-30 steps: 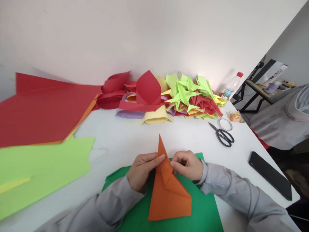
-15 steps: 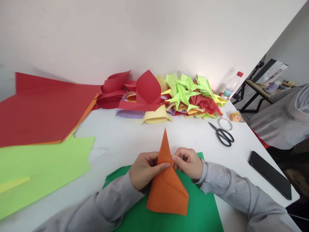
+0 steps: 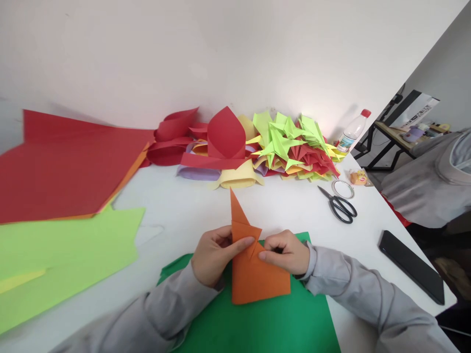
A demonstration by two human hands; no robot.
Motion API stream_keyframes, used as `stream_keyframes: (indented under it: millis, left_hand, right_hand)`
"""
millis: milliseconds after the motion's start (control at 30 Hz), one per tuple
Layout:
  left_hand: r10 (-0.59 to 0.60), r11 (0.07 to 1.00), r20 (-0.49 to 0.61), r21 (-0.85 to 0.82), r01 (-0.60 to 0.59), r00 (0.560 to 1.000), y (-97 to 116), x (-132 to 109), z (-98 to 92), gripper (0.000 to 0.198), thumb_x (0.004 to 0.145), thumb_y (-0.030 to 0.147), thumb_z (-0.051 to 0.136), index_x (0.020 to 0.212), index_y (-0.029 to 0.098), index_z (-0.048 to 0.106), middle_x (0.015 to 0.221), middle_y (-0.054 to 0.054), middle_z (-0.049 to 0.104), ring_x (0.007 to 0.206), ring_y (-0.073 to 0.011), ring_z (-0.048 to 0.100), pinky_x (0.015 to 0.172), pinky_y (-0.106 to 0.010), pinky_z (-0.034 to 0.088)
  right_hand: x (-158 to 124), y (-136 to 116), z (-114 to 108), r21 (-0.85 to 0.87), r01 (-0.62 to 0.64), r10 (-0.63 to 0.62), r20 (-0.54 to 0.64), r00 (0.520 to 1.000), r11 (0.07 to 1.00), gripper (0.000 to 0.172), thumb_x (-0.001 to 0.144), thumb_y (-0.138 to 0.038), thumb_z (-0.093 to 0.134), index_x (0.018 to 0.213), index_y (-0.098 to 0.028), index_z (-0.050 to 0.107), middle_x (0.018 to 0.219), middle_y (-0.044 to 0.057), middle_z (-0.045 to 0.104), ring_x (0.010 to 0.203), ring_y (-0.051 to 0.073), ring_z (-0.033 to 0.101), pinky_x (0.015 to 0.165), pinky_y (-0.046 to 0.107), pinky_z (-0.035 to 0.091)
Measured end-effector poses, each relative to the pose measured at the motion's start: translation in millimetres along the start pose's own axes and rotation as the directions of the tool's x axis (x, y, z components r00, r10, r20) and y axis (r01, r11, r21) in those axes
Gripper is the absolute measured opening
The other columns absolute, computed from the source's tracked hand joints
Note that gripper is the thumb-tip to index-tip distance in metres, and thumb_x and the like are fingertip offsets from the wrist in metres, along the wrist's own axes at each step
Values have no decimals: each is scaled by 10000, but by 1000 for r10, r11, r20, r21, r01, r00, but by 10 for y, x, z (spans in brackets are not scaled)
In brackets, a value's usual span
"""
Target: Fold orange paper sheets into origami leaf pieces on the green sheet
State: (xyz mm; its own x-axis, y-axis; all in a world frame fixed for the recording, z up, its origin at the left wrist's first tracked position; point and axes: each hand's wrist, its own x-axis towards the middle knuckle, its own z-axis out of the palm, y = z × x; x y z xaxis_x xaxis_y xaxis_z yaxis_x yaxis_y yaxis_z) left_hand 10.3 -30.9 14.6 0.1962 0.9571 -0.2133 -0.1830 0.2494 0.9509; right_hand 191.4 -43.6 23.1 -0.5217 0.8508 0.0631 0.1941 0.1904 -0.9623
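Note:
An orange sheet of folded paper (image 3: 257, 282) is held up over a green sheet (image 3: 279, 323), its narrow point aimed up and slightly left. My left hand (image 3: 217, 252) pinches its left side, thumb lying across the front and the other fingers behind. At its right edge, my right hand (image 3: 287, 251) pinches the paper near a crease, thumb in front. A small pointed flap sticks out to the right between the two hands. The fingers behind the paper are hidden.
Large red sheets (image 3: 69, 171) and light green sheets (image 3: 73, 255) lie left. Folded red paper shapes (image 3: 226, 132) and light green pointed shapes (image 3: 281, 139) line the wall. Scissors (image 3: 340, 206), a tape roll (image 3: 343, 189), a bottle (image 3: 351, 131) and a black phone (image 3: 412, 264) are right.
The orange paper has turned, its tip swinging left and its lower edge rising. A flap now juts out at its right side. My right hand has moved slightly down along the right edge.

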Motion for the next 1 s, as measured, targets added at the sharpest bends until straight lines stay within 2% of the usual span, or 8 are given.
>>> stream_keyframes:
  millis: [167,267,467,667,900,1000]
  left_hand:
    - [-15,1000,81,17,13,997,-6,-28,9,307,539,360,835,732,151,721,727,-58,736,632,-208,658,573,-298,549]
    - [-29,999,118,32,26,993,4,-60,26,283,535,336,840,715,150,727,735,-63,742,641,-214,666,578,-297,551]
    - [-58,996,3,-62,58,998,43,-95,62,313,514,334,851,724,153,707,717,-38,733,631,-202,662,575,-286,545]
    - [-55,994,-29,-94,52,998,44,-78,61,333,487,323,858,706,138,689,699,-34,716,610,-187,644,564,-282,537]
    - [-80,983,-87,-172,64,993,85,-84,90,301,457,293,866,641,148,677,612,4,686,530,-136,604,505,-227,494]
    - [-99,978,-110,-195,76,989,104,-83,99,304,457,293,863,640,148,669,607,0,685,523,-146,609,504,-244,501]
  right_hand:
    - [10,-10,-1,65,-32,30,24,999,997,510,820,-577,520,513,-199,367,464,-74,284,450,63,259,432,226,218]
    - [20,-7,9,74,-6,4,26,1000,997,486,837,-542,519,525,-196,381,481,-74,286,454,63,252,434,228,214]
    - [30,-16,-20,116,-22,14,69,998,993,484,855,-533,506,529,-196,386,481,-80,270,453,62,229,437,235,205]
    - [32,7,-69,163,-79,57,138,989,984,492,819,-584,535,553,-180,443,484,-74,337,457,57,272,432,221,218]
    - [34,-1,-116,193,-135,97,192,976,972,533,761,-595,601,495,-177,403,433,-91,318,416,34,258,401,202,199]
    - [18,8,-162,203,-195,141,254,957,960,538,741,-580,634,467,-181,398,377,-87,361,358,28,281,365,195,189]
